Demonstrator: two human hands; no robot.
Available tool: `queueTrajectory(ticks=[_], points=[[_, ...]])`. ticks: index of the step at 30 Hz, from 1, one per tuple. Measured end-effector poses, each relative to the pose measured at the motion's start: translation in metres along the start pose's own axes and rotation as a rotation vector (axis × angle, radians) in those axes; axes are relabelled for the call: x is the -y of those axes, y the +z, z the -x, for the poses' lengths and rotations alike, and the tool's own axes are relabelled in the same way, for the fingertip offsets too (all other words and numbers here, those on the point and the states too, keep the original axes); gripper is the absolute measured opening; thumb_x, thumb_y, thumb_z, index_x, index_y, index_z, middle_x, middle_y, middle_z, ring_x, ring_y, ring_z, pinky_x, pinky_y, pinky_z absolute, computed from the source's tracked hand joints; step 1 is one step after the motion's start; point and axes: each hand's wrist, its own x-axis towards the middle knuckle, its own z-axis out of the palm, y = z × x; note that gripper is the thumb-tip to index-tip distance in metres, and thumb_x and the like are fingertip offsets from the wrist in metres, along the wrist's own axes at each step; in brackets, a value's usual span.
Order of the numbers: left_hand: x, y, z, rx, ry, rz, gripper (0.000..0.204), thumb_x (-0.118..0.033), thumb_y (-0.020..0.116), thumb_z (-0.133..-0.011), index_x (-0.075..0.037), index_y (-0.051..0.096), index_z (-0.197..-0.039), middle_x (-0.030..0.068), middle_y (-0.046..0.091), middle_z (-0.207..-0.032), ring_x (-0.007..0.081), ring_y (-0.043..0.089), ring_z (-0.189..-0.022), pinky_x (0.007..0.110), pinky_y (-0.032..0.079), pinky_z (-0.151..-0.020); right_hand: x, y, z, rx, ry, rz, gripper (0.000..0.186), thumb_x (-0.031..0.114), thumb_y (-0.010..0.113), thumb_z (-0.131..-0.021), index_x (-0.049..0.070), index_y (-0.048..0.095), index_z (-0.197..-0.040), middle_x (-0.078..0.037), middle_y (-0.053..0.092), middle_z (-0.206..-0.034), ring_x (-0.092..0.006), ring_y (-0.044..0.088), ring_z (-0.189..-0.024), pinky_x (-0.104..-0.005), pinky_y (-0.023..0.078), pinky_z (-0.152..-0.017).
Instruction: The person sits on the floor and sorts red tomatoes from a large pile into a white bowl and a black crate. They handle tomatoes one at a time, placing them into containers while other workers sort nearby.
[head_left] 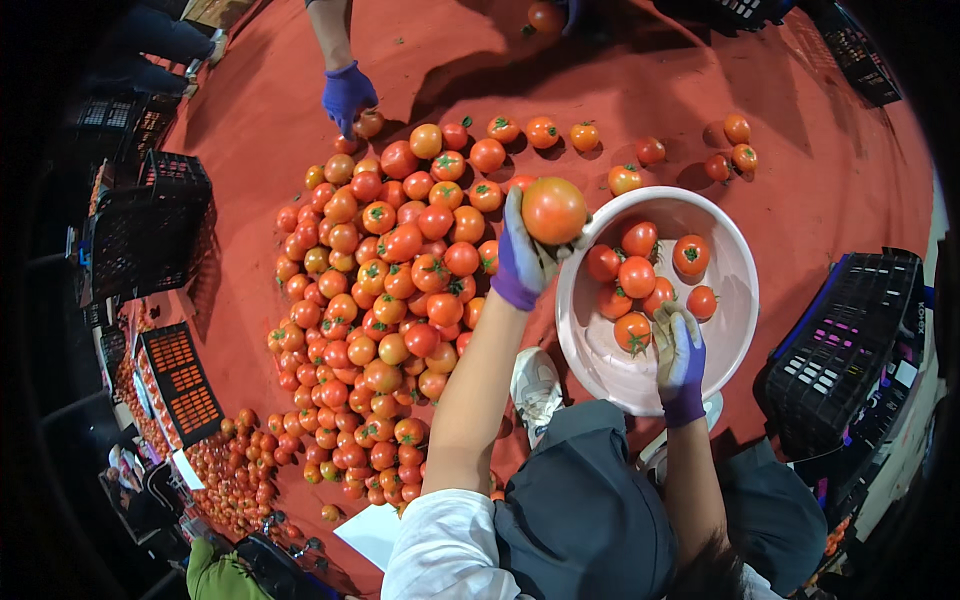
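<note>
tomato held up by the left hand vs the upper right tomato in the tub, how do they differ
The held tomato is raised in the left grip; the tub tomato rests inside the pale tub. The held tomato looks larger, perhaps from being nearer the camera, than the tub tomato. The held tomato shows no green stem; the tub tomato does. Both are roundish.

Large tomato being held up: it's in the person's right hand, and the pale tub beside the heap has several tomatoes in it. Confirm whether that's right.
Wrong hand: the head view shows the large tomato in the left hand. The pale tub beside the heap does have several tomatoes in it.
</note>
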Motion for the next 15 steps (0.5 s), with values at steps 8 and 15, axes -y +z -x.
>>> queueTrajectory(ticks=[8,15], points=[[0.019,0.013,0.098,0.033,0.014,0.040,0.060,-0.059,0.033,-0.097,-0.007,0.056,-0.114,0.0162,0.067,-0.094,0.0214,0.064,-0.068,0.029,0.051,-0.054,0.010,0.006,0.043,0.155,-0.016,0.141,0.030,0.019,0.047,-0.100,0.001,0.053,-0.123,-0.011,0.056,-0.121,-0.0208,0.055,-0.115,-0.0341,0.042,-0.103],[0.105,-0.008,0.170,-0.154,0.293,-0.931,0.037,-0.030,0.050,-0.100,-0.004,0.054,-0.126,0.0090,0.067,-0.105,0.0116,0.062,-0.074,0.025,0.050,-0.064,0.010,-0.026,0.071,0.170,-0.078,0.253,0.034,0.023,0.046,-0.101,0.000,0.052,-0.125,-0.013,0.054,-0.124,-0.0228,0.053,-0.118,-0.0345,0.040,-0.103]])
